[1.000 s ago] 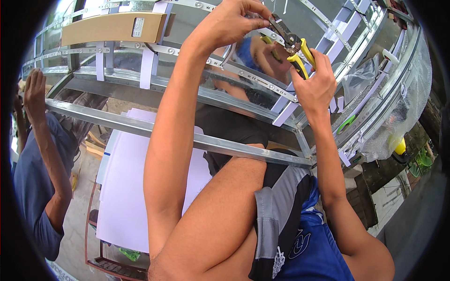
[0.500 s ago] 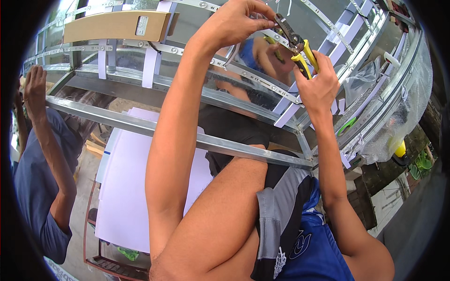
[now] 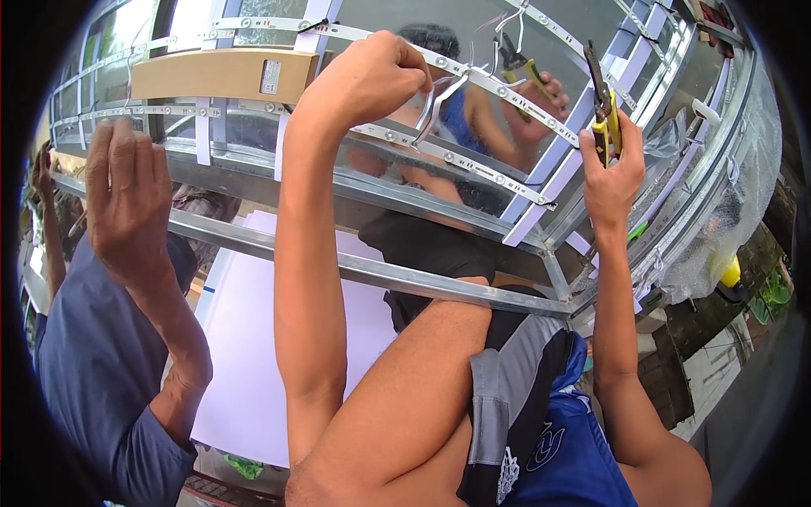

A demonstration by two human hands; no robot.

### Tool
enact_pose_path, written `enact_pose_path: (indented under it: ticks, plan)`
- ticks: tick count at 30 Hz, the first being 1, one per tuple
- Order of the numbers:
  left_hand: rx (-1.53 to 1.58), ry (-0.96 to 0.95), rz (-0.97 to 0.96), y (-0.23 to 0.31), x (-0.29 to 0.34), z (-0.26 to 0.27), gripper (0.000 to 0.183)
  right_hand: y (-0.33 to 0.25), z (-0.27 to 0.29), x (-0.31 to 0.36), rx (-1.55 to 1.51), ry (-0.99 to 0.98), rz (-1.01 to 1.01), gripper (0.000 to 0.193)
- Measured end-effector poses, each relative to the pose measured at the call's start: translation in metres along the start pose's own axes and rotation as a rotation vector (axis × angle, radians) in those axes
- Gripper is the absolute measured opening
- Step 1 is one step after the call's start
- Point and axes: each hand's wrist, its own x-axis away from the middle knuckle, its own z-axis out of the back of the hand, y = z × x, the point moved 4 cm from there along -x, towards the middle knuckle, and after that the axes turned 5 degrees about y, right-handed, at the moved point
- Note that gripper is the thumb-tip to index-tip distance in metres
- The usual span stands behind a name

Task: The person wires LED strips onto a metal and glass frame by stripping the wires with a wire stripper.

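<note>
My right hand (image 3: 617, 173) grips a pair of wire strippers (image 3: 602, 97) with yellow and black handles, its dark jaws pointing up beside the frame's right side. My left hand (image 3: 361, 80) is closed, fingers curled down at the upper LED strip (image 3: 515, 100); whatever its fingertips hold, if anything, is hidden. Just right of those fingers, white wires (image 3: 439, 103) stick up between the upper strip and a lower LED strip (image 3: 473, 166). More thin wires (image 3: 521, 21) rise from a strip farther back. Behind the strips, a glossy panel (image 3: 372, 173) reflects my hands and the tool.
A co-worker's raised hand (image 3: 127, 198) and navy sleeve are close on the left. A long cardboard box (image 3: 215, 78) lies across the strips. A metal bar (image 3: 397, 283) crosses above my leg, with white sheets (image 3: 245, 363) below. Bubble wrap (image 3: 710, 241) hangs at right.
The wire strippers have moved right and down, away from my left hand. My left hand has lowered leftward and curled its fingers. The co-worker's arm has come nearer from the left.
</note>
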Motion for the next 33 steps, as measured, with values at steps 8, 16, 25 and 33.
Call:
enact_pose_path:
  ticks: [8, 16, 25, 33]
  plan:
    - [-0.040, -0.127, -0.058, 0.039, -0.039, -0.008, 0.034, 0.013, 0.065, -0.026, 0.097, 0.124, 0.172, 0.050]
    - [-0.084, -0.051, -0.062, 0.056, -0.049, -0.007, 0.037, 0.019, 0.080, -0.033, 0.183, 0.114, 0.262, 0.057]
    - [-0.040, -0.027, 0.041, 0.039, -0.027, -0.035, 0.031, 0.039, 0.110, -0.040, 0.164, 0.126, 0.496, 0.063]
    - [0.000, 0.012, -0.131, 0.038, -0.029, -0.051, 0.032, 0.048, 0.106, -0.042, 0.183, 0.088, 0.465, 0.066]
